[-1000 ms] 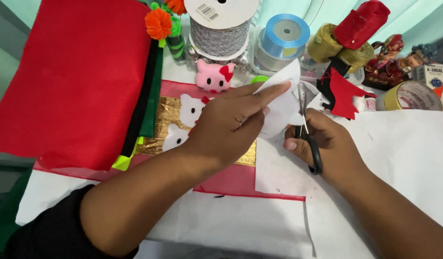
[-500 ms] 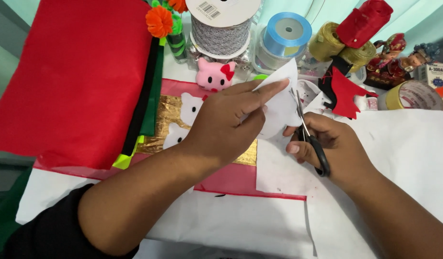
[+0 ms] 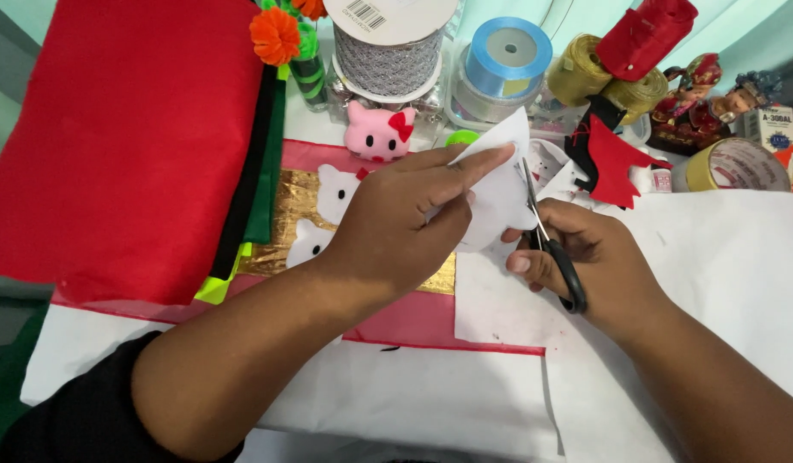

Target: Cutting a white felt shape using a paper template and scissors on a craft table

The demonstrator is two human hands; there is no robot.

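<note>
Red felt [image 3: 122, 129] takes up the biggest share of what I see, a broad sheet lying across the upper left of the table, with dark green and black sheets [image 3: 259, 163] tucked along its right edge. White sheets [image 3: 714, 257] cover the right and near side of the table, and a red-pink strip [image 3: 431, 321] runs between them, with a gold foil piece [image 3: 285, 223] lying on it.

My left hand [image 3: 396, 227] comes in from the lower left, fingers curled and forefinger stretched out, pinching a white paper piece [image 3: 499, 193] and holding it up above the strip. My right hand [image 3: 598, 257] is closed through the black handles of the scissors [image 3: 551, 244]; the blades point up and touch the paper's right edge, only slightly parted as far as I can tell.

Behind the hands stand a silver ribbon spool [image 3: 388, 56] and a blue ribbon roll [image 3: 506, 56], with gold ribbon rolls [image 3: 585, 81] near them. A pink cat plush [image 3: 377, 133] sits just below the silver spool. A red felt cutout [image 3: 618, 163] lies right of the paper, a tape roll [image 3: 735, 167] beyond it. White cat cutouts [image 3: 336, 193] rest on the gold foil.
</note>
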